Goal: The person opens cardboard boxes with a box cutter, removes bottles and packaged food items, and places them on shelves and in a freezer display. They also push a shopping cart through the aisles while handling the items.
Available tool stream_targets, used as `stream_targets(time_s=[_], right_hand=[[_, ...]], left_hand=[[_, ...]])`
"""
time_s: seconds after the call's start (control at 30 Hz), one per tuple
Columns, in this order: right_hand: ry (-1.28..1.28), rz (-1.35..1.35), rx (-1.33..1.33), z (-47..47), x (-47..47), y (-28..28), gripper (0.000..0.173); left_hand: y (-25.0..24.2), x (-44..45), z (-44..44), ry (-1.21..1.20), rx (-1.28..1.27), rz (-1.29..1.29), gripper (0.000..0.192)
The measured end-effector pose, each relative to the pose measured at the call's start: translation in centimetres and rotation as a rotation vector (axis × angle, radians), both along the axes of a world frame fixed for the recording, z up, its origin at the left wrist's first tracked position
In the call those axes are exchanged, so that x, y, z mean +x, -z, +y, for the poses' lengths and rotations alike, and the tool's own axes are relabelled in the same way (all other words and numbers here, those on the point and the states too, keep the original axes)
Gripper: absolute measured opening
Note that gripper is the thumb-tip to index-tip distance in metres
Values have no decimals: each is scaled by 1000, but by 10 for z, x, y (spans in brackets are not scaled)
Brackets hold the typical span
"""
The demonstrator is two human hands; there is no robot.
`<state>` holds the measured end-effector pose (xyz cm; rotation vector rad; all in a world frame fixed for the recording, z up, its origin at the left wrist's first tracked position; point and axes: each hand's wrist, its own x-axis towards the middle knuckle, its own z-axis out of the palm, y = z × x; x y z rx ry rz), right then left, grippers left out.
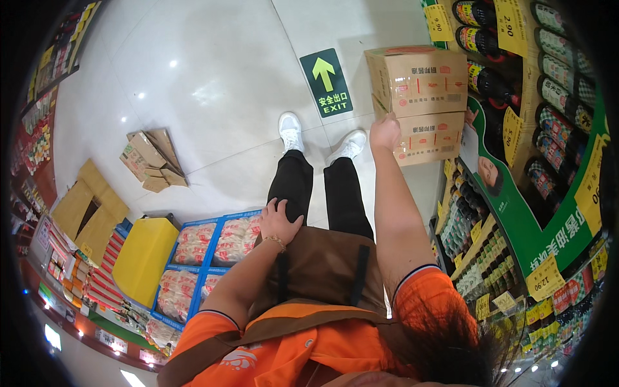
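Observation:
Two printed cardboard cartons, an upper carton (pixel 425 80) and a lower carton (pixel 430 138), stand stacked beside the shelf at the right. My right hand (pixel 385 133) is curled against their left edge, near the seam between them. Its fingertips are hidden, so I cannot tell whether it grips the cardboard or a small thing. With fingers spread, my left hand (pixel 280 222) rests on my black trouser leg (pixel 291 181) near the knee and holds nothing. A brown apron (pixel 321 266) covers my lap.
Sauce bottles (pixel 488 84) with yellow price tags fill the right shelf, behind a green display board (pixel 508 213). A green exit sign (pixel 326 82) marks the tiled floor. Flattened cardboard (pixel 152 159) lies at the left. Blue crates (pixel 210 244) of bagged goods stand near my left arm.

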<state>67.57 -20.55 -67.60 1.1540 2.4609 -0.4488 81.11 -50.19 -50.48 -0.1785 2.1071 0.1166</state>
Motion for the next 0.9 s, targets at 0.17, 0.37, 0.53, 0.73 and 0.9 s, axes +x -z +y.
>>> stream_targets(time_s=[0.17,0.37,0.53,0.73,0.9], right_hand=[[23,-113,-51,4,26,-21,17],[168,350,-57,51,30,-16,23],[214,418,3,177,-29,30,25],[47,375,183,271,-81,59,31],[149,245,96,265,-74,45,36]], left_hand=[[-1,-6,2,6,-8,2,69],[0,-10,7,-10,-5,-45,70],[1,-13,13,15,6,20,66],[5,-20,19,3,29,43,66],[6,-21,30,50,8,40,65]])
